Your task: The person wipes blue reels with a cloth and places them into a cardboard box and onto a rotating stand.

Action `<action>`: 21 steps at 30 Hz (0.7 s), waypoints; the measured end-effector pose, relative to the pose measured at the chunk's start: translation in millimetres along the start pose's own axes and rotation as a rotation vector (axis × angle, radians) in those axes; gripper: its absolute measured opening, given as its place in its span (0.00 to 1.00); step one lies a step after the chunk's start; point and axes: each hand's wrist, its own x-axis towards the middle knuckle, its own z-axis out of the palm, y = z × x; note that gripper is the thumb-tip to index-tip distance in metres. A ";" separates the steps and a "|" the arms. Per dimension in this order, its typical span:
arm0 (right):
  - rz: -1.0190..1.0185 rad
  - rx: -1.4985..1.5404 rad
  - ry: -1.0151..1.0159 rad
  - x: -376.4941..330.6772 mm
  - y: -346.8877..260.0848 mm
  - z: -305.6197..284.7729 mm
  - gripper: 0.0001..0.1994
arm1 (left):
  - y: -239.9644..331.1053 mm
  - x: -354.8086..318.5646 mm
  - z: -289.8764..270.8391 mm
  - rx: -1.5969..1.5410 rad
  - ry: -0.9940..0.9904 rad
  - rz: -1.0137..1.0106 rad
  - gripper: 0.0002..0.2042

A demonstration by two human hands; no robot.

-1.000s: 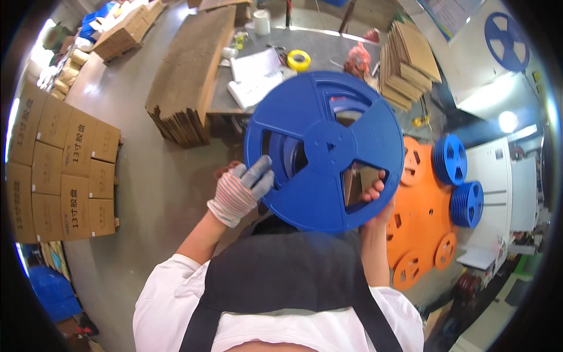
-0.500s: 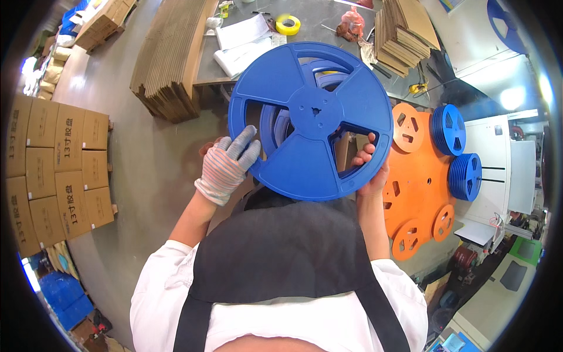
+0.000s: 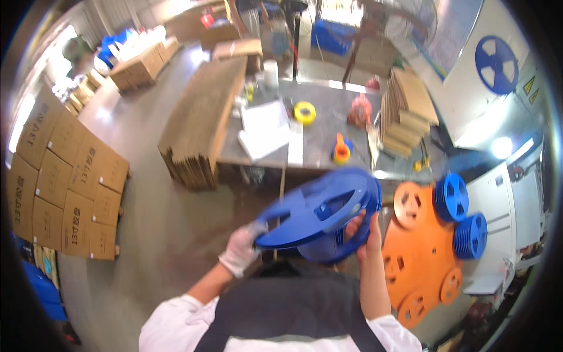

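Observation:
A blue plastic reel (image 3: 316, 214), blurred by motion, is tilted in front of my apron. At least one more blue reel (image 3: 328, 252) sits beneath it, mostly covered. My gloved left hand (image 3: 241, 249) grips the upper reel at its left rim. My bare right hand (image 3: 365, 237) is closed around the reels' right side, its fingers through a cut-out and its thumb by the rim. How many reels the right hand carries is hidden.
An orange turntable (image 3: 419, 258) with blue reel stacks (image 3: 471, 236) lies to my right. Ahead, a grey table (image 3: 316, 141) carries yellow tape (image 3: 304, 113), papers (image 3: 264, 126) and cardboard sheets (image 3: 407, 111). Folded cardboard (image 3: 202, 126) stands at its left; boxes (image 3: 73, 188) are stacked far left.
The blue reel has gone from facing me to steeply tilted, its left rim lower. My left hand has closed on that rim. The view has lifted, showing more of the table.

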 end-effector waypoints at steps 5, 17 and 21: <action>-0.047 -0.424 0.245 -12.9 5.8 18.0 0.15 | -24.3 -51.7 22.5 -0.606 -0.023 -0.508 0.08; -0.127 -0.372 0.459 -38.6 19.3 -25.5 0.17 | -22.7 -47.3 22.6 -1.642 0.127 -0.725 0.07; -0.088 -0.363 0.454 -43.0 35.5 -28.5 0.15 | -35.3 -52.3 27.7 -1.750 0.107 -0.783 0.09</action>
